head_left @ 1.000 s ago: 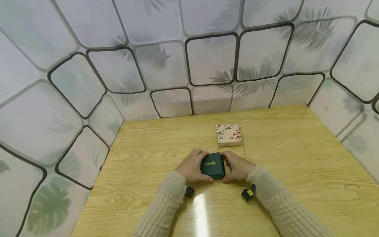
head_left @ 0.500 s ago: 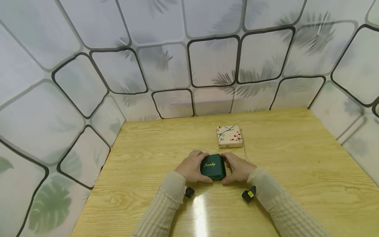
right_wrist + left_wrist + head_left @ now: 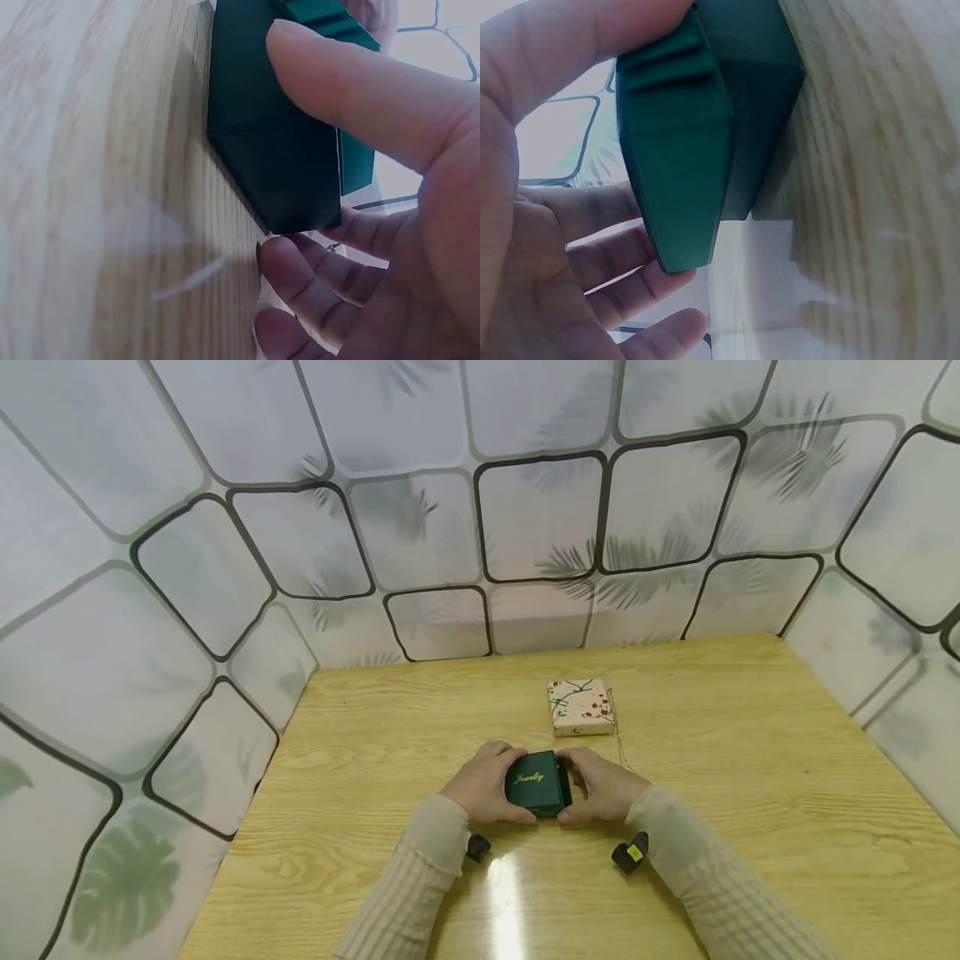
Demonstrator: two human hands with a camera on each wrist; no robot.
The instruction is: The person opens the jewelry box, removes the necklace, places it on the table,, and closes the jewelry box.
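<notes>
A dark green jewelry box with gold "Jewelry" lettering rests on the wooden table in the head view. Its lid sits on the base, shifted toward the left. My left hand grips the lid between thumb and fingers at its left side. On the other side my right hand holds the base, the thumb on its near face and fingers at the far face. The inside of the box is hidden.
Behind the hands lies a cream box with a red blossom and branch print. A thin chain trails along its right side on the wooden table. Patterned curtains close off the back and sides.
My left hand has shifted slightly left with the lid, and more of the base shows on the right. My right hand stays almost still.
</notes>
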